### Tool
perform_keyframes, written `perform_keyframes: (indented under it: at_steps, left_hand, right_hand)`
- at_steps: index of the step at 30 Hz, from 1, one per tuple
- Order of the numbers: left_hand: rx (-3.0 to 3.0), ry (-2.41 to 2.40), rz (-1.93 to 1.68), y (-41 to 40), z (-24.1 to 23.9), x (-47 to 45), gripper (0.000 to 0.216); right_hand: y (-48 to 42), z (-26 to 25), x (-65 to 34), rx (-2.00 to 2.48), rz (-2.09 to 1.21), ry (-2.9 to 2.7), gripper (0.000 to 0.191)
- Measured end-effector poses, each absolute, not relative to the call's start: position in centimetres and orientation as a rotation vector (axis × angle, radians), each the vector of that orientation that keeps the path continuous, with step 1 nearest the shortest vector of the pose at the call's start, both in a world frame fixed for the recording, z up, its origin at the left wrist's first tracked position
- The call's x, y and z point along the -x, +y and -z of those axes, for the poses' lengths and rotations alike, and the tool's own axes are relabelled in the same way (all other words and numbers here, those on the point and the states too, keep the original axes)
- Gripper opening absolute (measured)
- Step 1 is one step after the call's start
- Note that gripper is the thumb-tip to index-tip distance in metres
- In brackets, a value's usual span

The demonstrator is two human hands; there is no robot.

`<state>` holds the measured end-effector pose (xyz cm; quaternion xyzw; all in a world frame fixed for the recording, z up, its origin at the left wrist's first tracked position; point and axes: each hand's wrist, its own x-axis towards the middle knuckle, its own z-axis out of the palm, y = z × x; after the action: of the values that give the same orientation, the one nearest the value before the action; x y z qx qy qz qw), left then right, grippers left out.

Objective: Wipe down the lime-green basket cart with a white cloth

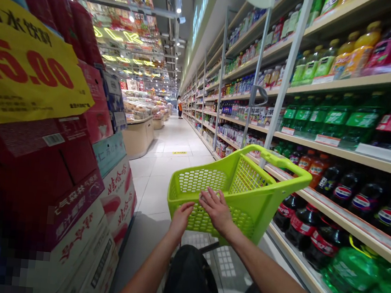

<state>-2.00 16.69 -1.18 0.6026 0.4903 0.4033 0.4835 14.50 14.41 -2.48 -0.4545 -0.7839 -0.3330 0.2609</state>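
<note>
A lime-green plastic shopping cart (262,203) with perforated sides stands in front of me, its handle pointing right. The basket looks bare inside where its floor and far wall show. My right hand (215,209) lies across the near rim, fingers stretched out and somewhat spread. Lower and to the left, my left hand (181,216) is at the near left corner of the cart, its fingertips against the side just under the rim. Its fingers look loosely extended, partly seen edge-on. Neither hand shows anything in it.
Shelves (350,156) of bottled drinks line the right, close to the cart handle. Stacked drink cartons (115,194) with a yellow price sign (33,66) rise at left. A tiled aisle (166,162) runs ahead past display bins (137,136) to a distant person (179,107).
</note>
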Motion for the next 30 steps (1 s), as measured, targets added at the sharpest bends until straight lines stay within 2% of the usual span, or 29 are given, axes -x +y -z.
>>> perform_keyframes:
  at_steps: [5, 9, 12, 17, 22, 30]
  left_hand:
    - [-1.773, 1.338, -1.039, 16.6, 2.0, 1.9, 0.029]
    - [-2.357, 1.464, -0.951, 15.4, 2.3, 0.5, 0.038]
    - [-2.549, 1.418, -0.845, 14.7, 1.8, -1.0, 0.041]
    - [-2.642, 1.342, -0.704, 14.2, 1.0, -2.5, 0.039]
    - [-2.687, 1.276, -0.710, 14.2, 0.5, -3.9, 0.039]
    - [-2.769, 1.208, -0.636, 13.9, -1.0, -6.6, 0.042]
  right_hand:
    - [12.7, 6.7, -16.4, 1.237, 0.913, -2.306, 0.024]
    - [11.8, 4.9, -17.9, 1.359, 0.987, -2.176, 0.038]
    - [11.6, 3.6, -19.4, 1.449, 1.038, -2.033, 0.044]
    - [10.1, 5.8, -21.9, 1.394, 1.105, -2.179, 0.039]
    - [9.6, 3.8, -23.5, 1.525, 1.139, -2.049, 0.046]
    - [7.8, 4.0, -26.9, 1.502, 1.207, -2.028, 0.042]
